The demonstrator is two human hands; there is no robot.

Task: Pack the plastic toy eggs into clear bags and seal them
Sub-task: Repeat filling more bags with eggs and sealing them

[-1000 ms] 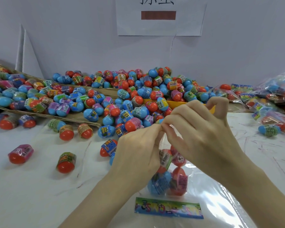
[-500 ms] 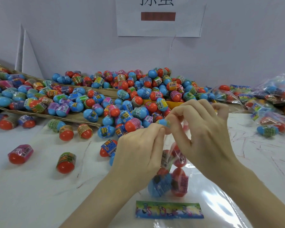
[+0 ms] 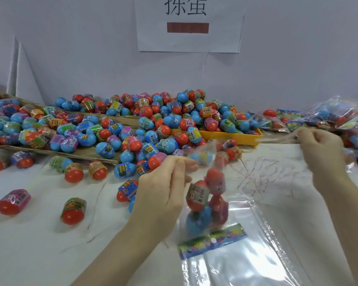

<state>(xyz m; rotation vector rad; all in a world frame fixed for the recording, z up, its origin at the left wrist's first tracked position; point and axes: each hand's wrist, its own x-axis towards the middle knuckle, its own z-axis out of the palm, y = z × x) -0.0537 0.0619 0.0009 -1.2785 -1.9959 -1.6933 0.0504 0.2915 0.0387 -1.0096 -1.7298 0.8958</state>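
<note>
Clearly the heap of loose eggs (image 3: 145, 129) behind the clear bag (image 3: 210, 200) would swallow any spill, so I watch the bag, which hangs over the table (image 3: 39, 244) with a few eggs inside. My left hand (image 3: 163, 193) pinches its mouth while my right hand (image 3: 320, 149), well right of the bag, grips a stretched film strip (image 3: 277, 139). If I judge it right, either pinch slipping tips the bag and drops its eggs.

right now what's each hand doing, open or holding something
Left hand: pinches the top of the clear bag that has eggs in it.
Right hand: fingers curled, pinching a thin clear strip pulled out sideways.
</note>
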